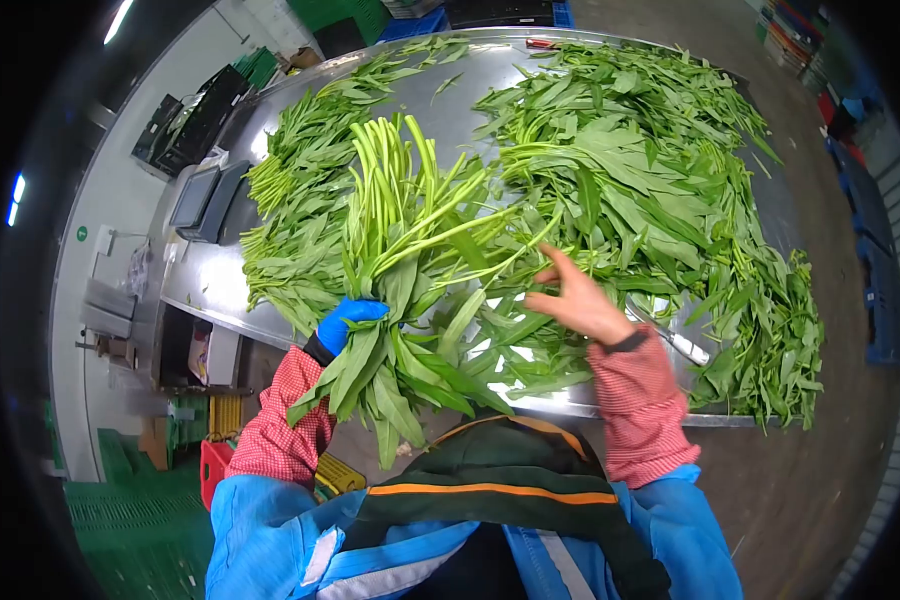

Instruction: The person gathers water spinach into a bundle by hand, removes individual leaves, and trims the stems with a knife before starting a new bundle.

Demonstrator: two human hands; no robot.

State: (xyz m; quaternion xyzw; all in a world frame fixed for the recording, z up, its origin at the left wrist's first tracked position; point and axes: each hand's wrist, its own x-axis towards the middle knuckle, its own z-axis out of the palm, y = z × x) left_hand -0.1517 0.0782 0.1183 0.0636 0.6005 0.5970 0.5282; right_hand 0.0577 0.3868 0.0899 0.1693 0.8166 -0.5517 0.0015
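Note:
My left hand (348, 322), in a blue glove, is closed around a bunch of water spinach (385, 255). The pale stems of that bunch point up and away from me, and its leaves hang down over the table's near edge. To the right, my bare right hand (580, 300) has its thumb and fingers apart, close to some loose stems; nothing shows between them. A big pile of water spinach (620, 170) covers the right side of the metal table (440, 75). More bunches of water spinach (315, 150) lie along the left side.
A knife-like tool with a pale handle (685, 347) lies on the table right of my right hand, partly under leaves. A scale display (198, 200) stands at the left edge. Black crates (195, 115) are beyond it, and green crates (140, 510) sit low at left.

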